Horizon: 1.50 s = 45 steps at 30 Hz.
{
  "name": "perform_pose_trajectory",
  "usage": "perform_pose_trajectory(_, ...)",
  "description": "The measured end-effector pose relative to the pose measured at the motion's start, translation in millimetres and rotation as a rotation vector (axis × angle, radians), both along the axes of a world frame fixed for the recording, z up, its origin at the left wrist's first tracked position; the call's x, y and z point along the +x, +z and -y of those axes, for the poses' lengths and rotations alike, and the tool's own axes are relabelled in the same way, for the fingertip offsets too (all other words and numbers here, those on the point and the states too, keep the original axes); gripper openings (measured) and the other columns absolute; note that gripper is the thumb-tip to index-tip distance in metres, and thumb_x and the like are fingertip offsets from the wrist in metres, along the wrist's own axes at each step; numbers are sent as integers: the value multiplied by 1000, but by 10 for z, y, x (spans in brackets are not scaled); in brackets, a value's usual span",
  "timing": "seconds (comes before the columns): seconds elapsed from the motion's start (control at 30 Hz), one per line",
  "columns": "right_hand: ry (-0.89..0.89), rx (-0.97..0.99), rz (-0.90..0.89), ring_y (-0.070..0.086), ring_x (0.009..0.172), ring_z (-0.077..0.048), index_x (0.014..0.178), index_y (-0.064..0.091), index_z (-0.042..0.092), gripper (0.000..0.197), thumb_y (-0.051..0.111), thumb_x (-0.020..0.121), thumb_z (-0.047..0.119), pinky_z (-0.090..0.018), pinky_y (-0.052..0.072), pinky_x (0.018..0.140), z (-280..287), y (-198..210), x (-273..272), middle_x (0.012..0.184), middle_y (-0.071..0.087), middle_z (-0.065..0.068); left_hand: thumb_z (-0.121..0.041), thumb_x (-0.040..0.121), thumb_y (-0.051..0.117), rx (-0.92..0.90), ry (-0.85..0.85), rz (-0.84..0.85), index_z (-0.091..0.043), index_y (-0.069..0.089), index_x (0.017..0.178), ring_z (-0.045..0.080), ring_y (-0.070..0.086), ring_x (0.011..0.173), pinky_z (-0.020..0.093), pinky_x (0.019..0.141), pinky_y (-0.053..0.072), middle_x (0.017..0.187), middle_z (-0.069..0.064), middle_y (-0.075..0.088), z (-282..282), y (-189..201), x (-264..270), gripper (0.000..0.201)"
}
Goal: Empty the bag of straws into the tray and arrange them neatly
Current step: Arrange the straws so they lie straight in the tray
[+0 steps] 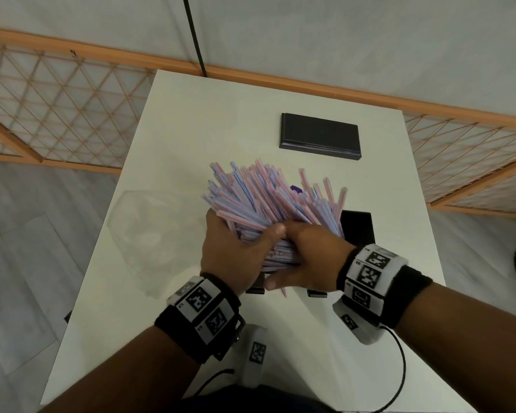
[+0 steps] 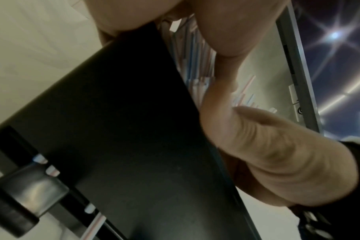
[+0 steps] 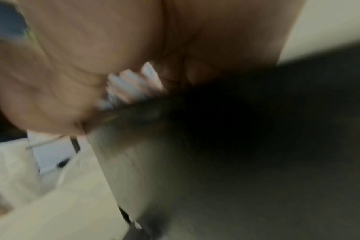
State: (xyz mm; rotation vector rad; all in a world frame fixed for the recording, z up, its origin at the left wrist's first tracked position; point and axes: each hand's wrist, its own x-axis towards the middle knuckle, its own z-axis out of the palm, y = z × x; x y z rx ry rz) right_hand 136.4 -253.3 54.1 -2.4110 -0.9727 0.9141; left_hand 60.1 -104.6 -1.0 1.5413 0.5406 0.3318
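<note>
Straws: big bundle of striped pink, blue and white straws [image 1: 268, 210], gathered at the near end and fanning out away from the person, tips all over the place, pretty messy tbh. One stray straw pokes out toward the near table edge below the right hand.
Left hand: the left hand [image 1: 236, 254] is wrapped around the left side of the bundle's near end, thumb lying across the top of the straws, so it's holding them.
Right hand: the right hand [image 1: 307, 257] is clamped on the right side of the same end, thumb underneath at the near side, fingers over the top. Both hands squeeze the same bundle and touch each other in the middle.
Tray: black tray [image 1: 359, 226] sits right under the hands and straws, mostly hidden, only its right corner and a bit of the near edge show in the head view. In the left wrist view its dark wall [image 2: 123, 129] fills the picture, with straw ends [image 2: 197, 78] above the rim. Can't tell how many straws actually rest inside.
Bag: clear plastic bag [image 1: 149, 234] lies flat and crumpled on the table just left of the hands, looks empty.
Other stuff: a second flat black rectangular thing [image 1: 320, 135] sits further back, well apart from the straws.
Table: white table [image 1: 191, 129].
Right wrist view: too blurry, just palm and a few straw ends [image 3: 134, 84].
</note>
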Motion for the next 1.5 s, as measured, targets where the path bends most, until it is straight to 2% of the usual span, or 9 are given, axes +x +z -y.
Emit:
perform_pose_trajectory(0.17, -107, -6, 203, 65, 96, -17, 112, 66, 21, 49, 83, 71, 41, -28, 49, 83, 444, 194, -102, 104, 70, 4, -42, 76, 82, -136, 2, 58, -5, 56, 133, 19, 68, 118, 47, 102, 54, 126, 7, 70, 20, 95, -13, 72)
perform_pose_trajectory(0.3, -151, -171, 174, 60, 73, -16, 86, 64, 22, 38, 77, 73, 54, -32, 50, 71, 701, 145, -103, 78, 64, 5, -47, 79, 77, -167, 7, 38, -15, 54, 138, 17, 64, 125, 48, 109, 48, 133, 0, 67, 33, 105, -11, 71)
perform_pose_trajectory(0.47, -25, -136, 126, 63, 99, -20, 120, 63, 24, 56, 73, 73, 53, -33, 50, 88, 531, -26, -161, 104, 68, 2, -64, 70, 81, -179, 18, 13, -18, 57, 132, 20, 66, 121, 51, 104, 51, 129, 1, 69, 64, 89, 14, 81)
perform_pose_trajectory(0.57, -34, -205, 150, 63, 99, -23, 103, 59, 26, 51, 65, 70, 65, -31, 51, 85, 444, -111, -116, 104, 67, 1, -69, 65, 82, -204, 42, -18, -19, 58, 125, 24, 68, 115, 56, 98, 54, 124, 3, 70, 57, 62, 3, 82)
perform_pose_trajectory(0.83, -22, -316, 49, 64, 96, -18, 104, 62, 28, 52, 64, 75, 71, -30, 52, 87, 253, -163, -81, 99, 69, 6, -58, 71, 80, -244, 40, -7, -11, 57, 119, 27, 71, 109, 55, 93, 57, 116, 10, 71, 69, 93, -20, 71)
perform_pose_trajectory(1.0, -46, -326, -104, 64, 58, -13, 83, 62, 29, 34, 75, 72, 58, -32, 58, 69, 96, -135, -12, 59, 62, 9, -57, 71, 80, -241, 49, 8, -13, 54, 129, 24, 69, 114, 53, 99, 54, 124, 5, 70, 76, 87, 13, 78)
perform_pose_trajectory(1.07, -24, -356, -108, 63, 69, -14, 81, 58, 30, 34, 77, 70, 57, -30, 55, 74, 34, -125, 27, 70, 64, 11, -57, 72, 80, -237, 37, 7, -15, 53, 131, 23, 69, 116, 52, 100, 54, 126, 3, 70, 78, 73, 16, 78)
perform_pose_trajectory(1.23, 41, -367, -166, 59, 108, -11, 126, 57, 40, 66, 80, 66, 57, -29, 45, 99, -15, -124, 85, 117, 64, 17, -67, 71, 80, -198, 6, 3, -12, 56, 131, 24, 69, 116, 52, 99, 54, 125, 5, 71, 45, 49, 22, 84)
perform_pose_trajectory(1.5, 108, -360, -193, 57, 120, -16, 132, 53, 37, 81, 81, 58, 57, -39, 43, 107, -155, -75, 104, 128, 62, 13, -45, 80, 81, -219, -21, 27, -6, 56, 130, 26, 69, 116, 53, 97, 55, 124, 12, 70, 61, 93, 30, 68)
